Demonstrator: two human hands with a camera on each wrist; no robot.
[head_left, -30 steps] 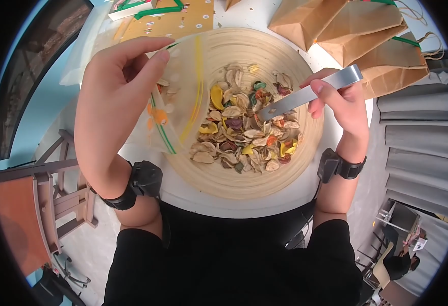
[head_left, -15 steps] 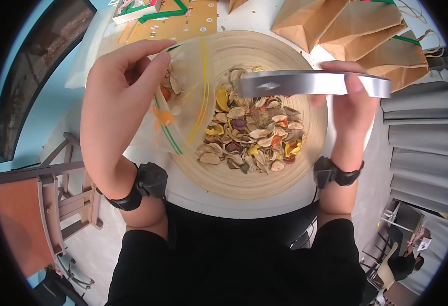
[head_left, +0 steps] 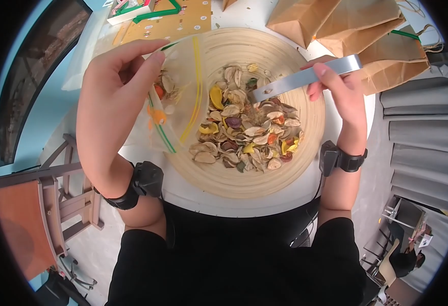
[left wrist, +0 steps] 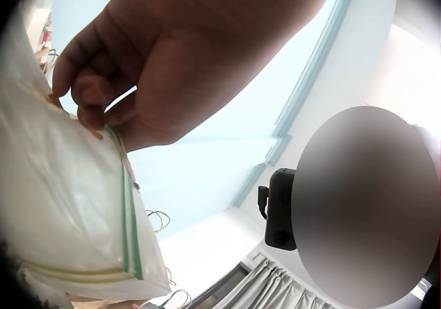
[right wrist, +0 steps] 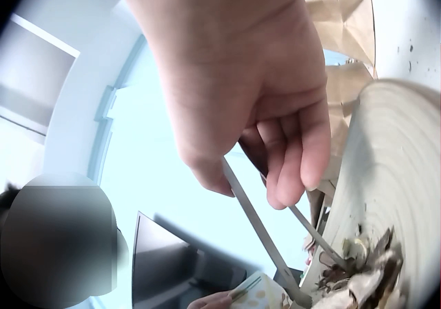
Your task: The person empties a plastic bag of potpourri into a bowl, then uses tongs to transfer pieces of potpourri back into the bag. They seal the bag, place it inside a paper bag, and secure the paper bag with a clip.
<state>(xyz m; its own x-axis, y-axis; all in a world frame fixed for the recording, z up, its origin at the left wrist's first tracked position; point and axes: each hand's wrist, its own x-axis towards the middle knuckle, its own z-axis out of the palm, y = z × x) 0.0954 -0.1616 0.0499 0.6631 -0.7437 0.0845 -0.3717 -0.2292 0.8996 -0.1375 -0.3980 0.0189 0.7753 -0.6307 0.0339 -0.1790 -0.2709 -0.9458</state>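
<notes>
My left hand (head_left: 109,102) pinches the upper edge of a clear zip bag (head_left: 183,97) with yellow and green seal lines, some dried petals inside. The bag leans over the left side of a round wooden bowl (head_left: 244,187). In that bowl lies a heap of potpourri (head_left: 254,135), dried petals in beige, yellow, orange and purple. My right hand (head_left: 344,94) grips metal tongs (head_left: 305,78) between thumb and fingers. Their tips reach into the far part of the heap; in the right wrist view both tong arms (right wrist: 258,216) point down among the petals.
Several brown paper bags (head_left: 331,30) stand at the back right. Behind the bowl, to the left, lie a yellow printed sheet (head_left: 170,25) and a small white box (head_left: 129,13) with green strips. A wooden chair (head_left: 71,199) stands left of the white table (head_left: 183,196).
The tongs rose level above the bowl half a second ago, then came back down with their tips in the petals. My left hand keeps its pinch on the zip bag.
</notes>
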